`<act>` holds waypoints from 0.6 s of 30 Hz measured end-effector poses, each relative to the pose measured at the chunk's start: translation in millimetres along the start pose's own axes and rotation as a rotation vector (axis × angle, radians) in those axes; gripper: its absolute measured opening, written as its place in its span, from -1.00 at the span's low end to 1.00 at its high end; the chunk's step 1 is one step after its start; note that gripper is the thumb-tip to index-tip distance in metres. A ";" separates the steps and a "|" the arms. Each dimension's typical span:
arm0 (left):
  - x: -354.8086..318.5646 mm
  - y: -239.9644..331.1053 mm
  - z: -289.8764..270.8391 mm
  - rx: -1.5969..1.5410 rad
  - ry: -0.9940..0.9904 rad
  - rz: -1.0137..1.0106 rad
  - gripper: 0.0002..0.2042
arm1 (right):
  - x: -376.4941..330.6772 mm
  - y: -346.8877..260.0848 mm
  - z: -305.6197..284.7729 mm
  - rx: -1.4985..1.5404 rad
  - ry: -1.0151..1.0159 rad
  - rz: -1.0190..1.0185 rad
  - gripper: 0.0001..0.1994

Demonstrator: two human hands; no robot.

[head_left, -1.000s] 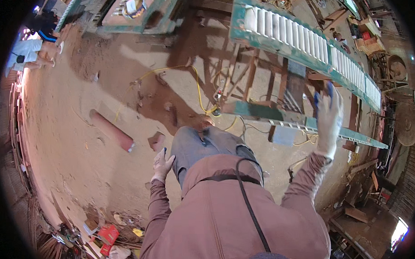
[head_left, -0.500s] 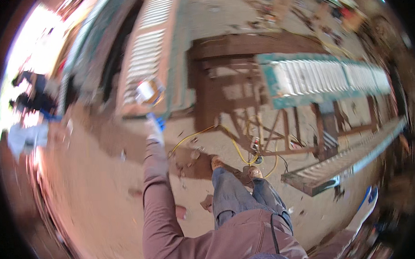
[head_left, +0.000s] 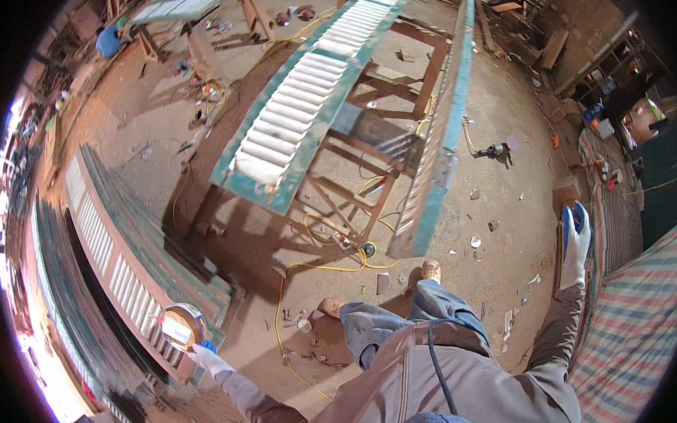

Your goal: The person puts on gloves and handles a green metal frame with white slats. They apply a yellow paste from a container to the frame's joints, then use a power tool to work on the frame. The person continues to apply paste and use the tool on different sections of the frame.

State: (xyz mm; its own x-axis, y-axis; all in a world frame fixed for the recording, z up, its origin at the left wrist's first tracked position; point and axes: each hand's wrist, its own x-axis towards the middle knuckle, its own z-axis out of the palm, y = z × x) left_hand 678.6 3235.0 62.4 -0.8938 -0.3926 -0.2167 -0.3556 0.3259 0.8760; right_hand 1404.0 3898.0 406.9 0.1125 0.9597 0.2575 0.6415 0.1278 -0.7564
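Observation:
My left hand [head_left: 206, 356], in a white and blue glove, is raised at the lower left and grips a round tan disc-shaped object with a pale label [head_left: 181, 328]. My right hand [head_left: 576, 242], also gloved, hangs out to the right with fingers straight and holds nothing. Ahead of my feet a long teal louvred shutter [head_left: 298, 112] lies flat on a wooden trestle frame [head_left: 367, 184]. A second teal shutter [head_left: 437, 145] stands on edge against the trestle's right side.
Yellow cable [head_left: 311, 268] trails over the dirt floor by my feet. More louvred shutters [head_left: 105, 253] are stacked on the left. A power tool [head_left: 493, 152] lies right of the trestle. A striped tarpaulin [head_left: 640, 313] is at right. A person in blue [head_left: 109, 40] crouches far back.
My view has swung round, so the shutters on the trestle now run away from me. My left arm has come down to the lower left with the disc; my right hand has risen at right.

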 end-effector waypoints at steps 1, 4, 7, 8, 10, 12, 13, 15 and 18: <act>-31.3 20.3 6.0 -0.004 -0.057 0.017 -0.45 | 1.4 18.3 -18.4 -0.005 0.032 0.002 -0.50; -70.3 76.7 -15.5 0.097 -0.143 0.176 -0.41 | 31.4 80.4 -35.9 0.056 0.034 0.035 -0.50; -123.6 127.4 4.8 0.053 -0.296 0.298 -0.44 | 53.3 143.7 -59.2 0.068 0.042 0.082 -0.50; -214.9 189.1 34.1 0.038 -0.404 0.090 -0.47 | 63.2 155.3 -73.3 0.052 0.058 0.113 -0.50; -310.4 243.5 77.2 -0.030 -0.552 0.259 -0.68 | 88.6 208.1 -93.3 0.106 0.070 0.095 -0.51; -406.7 296.1 113.5 -0.084 -0.643 0.318 -0.75 | 118.9 261.6 -90.6 0.065 0.069 0.063 -0.53; -443.3 309.6 121.6 -0.019 -0.626 0.365 -0.67 | 130.9 258.3 -79.9 0.092 0.005 0.098 -0.55; -581.1 366.3 160.7 0.006 -0.816 0.369 -0.48 | 151.8 221.3 -72.5 0.169 -0.112 0.125 -0.56; -683.5 377.6 221.7 0.059 -0.929 0.660 -0.54 | 184.2 194.6 -59.4 0.323 -0.292 -0.063 -0.56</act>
State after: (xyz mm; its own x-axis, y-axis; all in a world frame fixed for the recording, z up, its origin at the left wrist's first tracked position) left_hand 1094.7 3817.1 445.8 -0.7592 0.6505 0.0224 0.2689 0.2822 0.9209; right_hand 1594.6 4084.8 342.8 -0.1683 0.9721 0.1634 0.3646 0.2154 -0.9059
